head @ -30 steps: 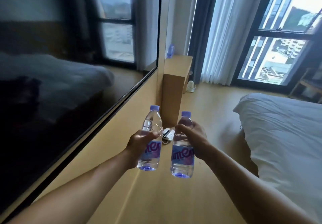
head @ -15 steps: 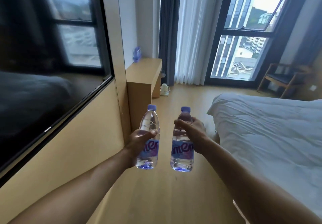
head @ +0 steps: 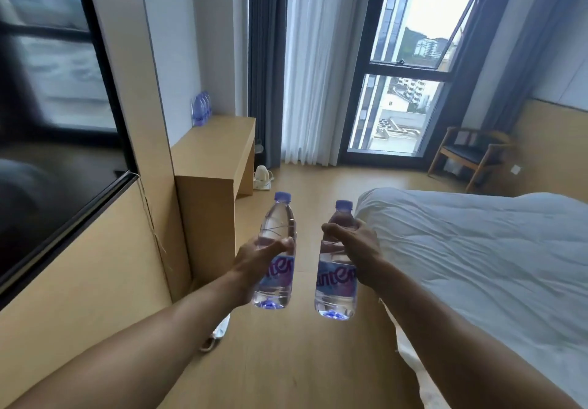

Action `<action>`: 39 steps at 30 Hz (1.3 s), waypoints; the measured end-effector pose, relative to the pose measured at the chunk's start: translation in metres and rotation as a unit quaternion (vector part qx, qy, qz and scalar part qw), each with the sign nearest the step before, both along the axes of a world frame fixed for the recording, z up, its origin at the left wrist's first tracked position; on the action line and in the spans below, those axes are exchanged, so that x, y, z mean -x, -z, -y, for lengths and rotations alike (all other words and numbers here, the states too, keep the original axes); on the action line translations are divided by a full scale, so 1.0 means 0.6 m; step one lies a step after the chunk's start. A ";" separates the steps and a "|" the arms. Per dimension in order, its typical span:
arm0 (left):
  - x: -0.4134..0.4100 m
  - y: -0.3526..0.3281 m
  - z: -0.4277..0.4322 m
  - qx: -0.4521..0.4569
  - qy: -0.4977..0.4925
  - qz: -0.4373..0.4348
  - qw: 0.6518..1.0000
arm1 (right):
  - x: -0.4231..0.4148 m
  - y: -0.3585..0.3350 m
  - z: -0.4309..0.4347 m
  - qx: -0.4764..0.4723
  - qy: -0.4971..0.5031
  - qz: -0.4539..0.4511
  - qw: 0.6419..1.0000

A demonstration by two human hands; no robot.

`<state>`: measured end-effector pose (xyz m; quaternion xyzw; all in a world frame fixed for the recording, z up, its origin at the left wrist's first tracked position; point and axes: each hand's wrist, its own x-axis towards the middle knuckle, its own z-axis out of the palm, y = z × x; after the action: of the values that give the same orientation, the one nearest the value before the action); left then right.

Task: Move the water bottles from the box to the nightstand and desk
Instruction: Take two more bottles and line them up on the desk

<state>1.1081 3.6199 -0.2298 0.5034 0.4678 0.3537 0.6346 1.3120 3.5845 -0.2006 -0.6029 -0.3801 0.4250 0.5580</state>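
I hold two clear water bottles with purple caps and purple labels upright in front of me. My left hand [head: 258, 260] grips the left bottle [head: 276, 251] around its middle. My right hand [head: 358, 248] grips the right bottle [head: 336, 284] near its shoulder. Ahead on the left stands the wooden desk [head: 213, 150] against the wall. Several more purple-capped bottles [head: 201, 109] stand together at its far back corner. No box or nightstand is in sight.
A dark wall-mounted screen [head: 47, 122] fills the left side. A bed with a white duvet [head: 477, 249] lies on the right. A white kettle [head: 262, 175] sits on the floor by the desk. A wooden chair [head: 471, 154] stands near the window and curtains [head: 308, 64].
The view has swung right and moved forward along the wall; the desk and the bottles on it look closer. Both hands still hold their bottles in the same upright way.
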 end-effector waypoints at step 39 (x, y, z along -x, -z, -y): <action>-0.453 0.014 -1.032 -0.003 0.022 -0.024 0.999 | -0.427 -0.028 -1.022 0.035 0.024 -0.008 0.999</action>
<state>1.3796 4.2390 -0.2381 0.5236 0.4707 0.3290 0.6293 1.5682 4.1977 -0.1840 -0.6276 -0.3457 0.4299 0.5493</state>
